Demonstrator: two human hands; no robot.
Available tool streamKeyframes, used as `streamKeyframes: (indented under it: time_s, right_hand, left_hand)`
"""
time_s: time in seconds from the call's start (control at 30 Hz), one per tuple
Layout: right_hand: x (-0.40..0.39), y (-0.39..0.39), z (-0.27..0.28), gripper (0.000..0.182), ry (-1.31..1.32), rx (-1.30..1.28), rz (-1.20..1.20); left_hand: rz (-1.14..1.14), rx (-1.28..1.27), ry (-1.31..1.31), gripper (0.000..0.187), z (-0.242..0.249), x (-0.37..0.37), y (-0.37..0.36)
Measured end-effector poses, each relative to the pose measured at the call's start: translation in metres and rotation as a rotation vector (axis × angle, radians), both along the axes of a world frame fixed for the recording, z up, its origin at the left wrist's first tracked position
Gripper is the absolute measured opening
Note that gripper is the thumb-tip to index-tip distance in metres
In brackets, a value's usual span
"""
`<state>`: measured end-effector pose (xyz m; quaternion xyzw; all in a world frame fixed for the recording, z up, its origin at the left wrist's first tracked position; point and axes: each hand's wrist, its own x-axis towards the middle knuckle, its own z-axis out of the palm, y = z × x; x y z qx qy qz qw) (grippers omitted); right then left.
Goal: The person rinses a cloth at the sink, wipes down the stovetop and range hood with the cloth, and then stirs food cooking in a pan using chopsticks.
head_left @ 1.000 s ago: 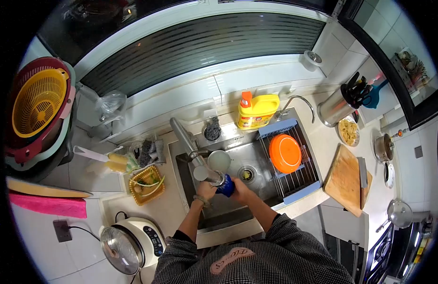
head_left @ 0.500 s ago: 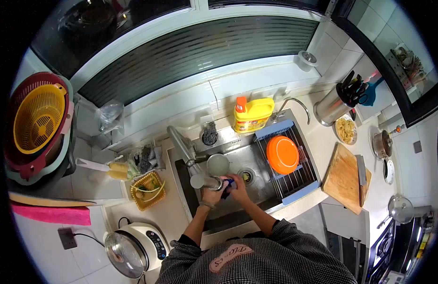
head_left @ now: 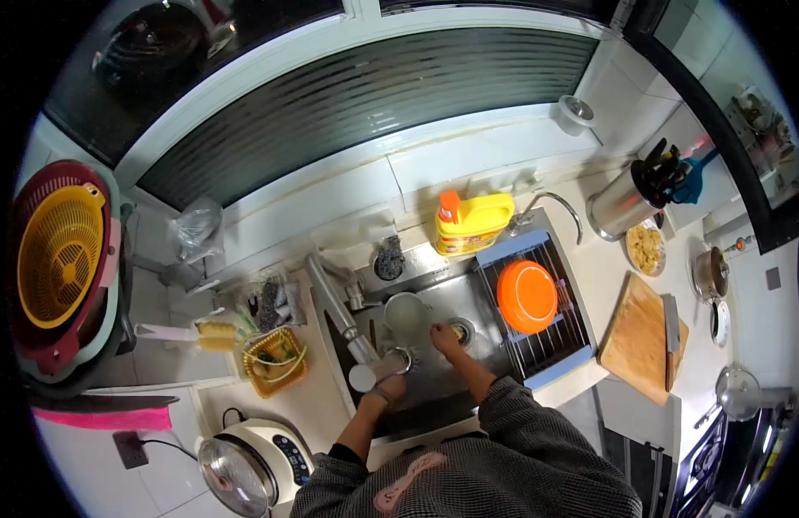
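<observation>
My left hand (head_left: 392, 387) is low in the sink (head_left: 434, 401), beside the metal faucet (head_left: 362, 349). The faucet head partly covers its fingers, so I cannot see whether it holds anything. To the right, my right hand (head_left: 445, 337) is closed just left of the drain (head_left: 462, 329); anything inside it is hidden. Behind the hands, a pale round bowl (head_left: 405, 314) sits in the sink.
An orange basin (head_left: 527, 296) rests on the drying rack (head_left: 556, 352) over the sink's right side. A yellow jug (head_left: 473, 223) stands behind. Right of the sink lie a cutting board (head_left: 634, 341) and knife (head_left: 672, 332); left are a yellow basket (head_left: 274, 361) and cooker (head_left: 259, 462).
My hands have moved apart: the left went lower behind the faucet head, the right moved toward the drain and closed. The dark blue thing between them no longer shows. The view has shifted slightly.
</observation>
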<state>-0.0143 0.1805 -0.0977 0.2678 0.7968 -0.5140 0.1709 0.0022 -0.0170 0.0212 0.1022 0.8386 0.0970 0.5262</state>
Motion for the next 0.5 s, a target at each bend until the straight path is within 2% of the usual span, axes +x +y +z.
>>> streamKeyframes:
  time_s: [0.07,0.17,0.3,0.4,0.47,0.5]
  right_hand:
    - [-0.021,-0.01,-0.023,0.042,0.081,0.065,-0.088]
    - [-0.045,-0.014,0.009,0.043,-0.036,0.079,0.029]
    - [-0.044,-0.012,0.006,0.04,-0.054,0.067,0.092]
    - [-0.039,-0.011,-0.053,0.034,-0.137,0.166,0.08]
    - [-0.029,-0.005,-0.129,0.032,-0.088,0.093,0.0]
    - [-0.025,0.002,-0.129,0.031,-0.063,0.059,-0.041]
  left_hand:
    - [-0.025,0.165,0.13,0.064,-0.014,0.01,-0.005]
    - [-0.013,0.386,0.242,0.06,-0.022,0.014,-0.011]
    - [-0.005,0.522,0.261,0.056,-0.022,0.013,-0.018]
    - [-0.019,0.554,0.264,0.053,-0.023,0.014,-0.016]
    - [-0.037,0.576,0.27,0.051,-0.025,0.015,-0.013]
    - [-0.046,0.587,0.272,0.05,-0.028,0.015,-0.011]
